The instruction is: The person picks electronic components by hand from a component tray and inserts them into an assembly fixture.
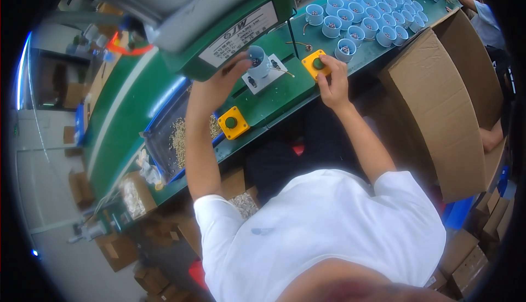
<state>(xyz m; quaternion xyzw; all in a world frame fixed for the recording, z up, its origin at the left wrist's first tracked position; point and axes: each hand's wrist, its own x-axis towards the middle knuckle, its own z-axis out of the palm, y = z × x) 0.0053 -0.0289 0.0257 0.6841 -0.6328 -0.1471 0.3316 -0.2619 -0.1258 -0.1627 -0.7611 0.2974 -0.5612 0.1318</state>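
While the tray of small brass-coloured parts lies well to your left, your left hand is the likelier trouble spot: its fingertips reach the blue cup by the green press head, and I can't tell whether they grip it. Were the head to drop, they could be pinched. The cup stands on the white plate; a nudge could shift it, or its trailing cord could snag. Your right hand, thumb and fingers parted at the yellow button box, might press early. Farther right, a careless elbow could topple the filled cups.
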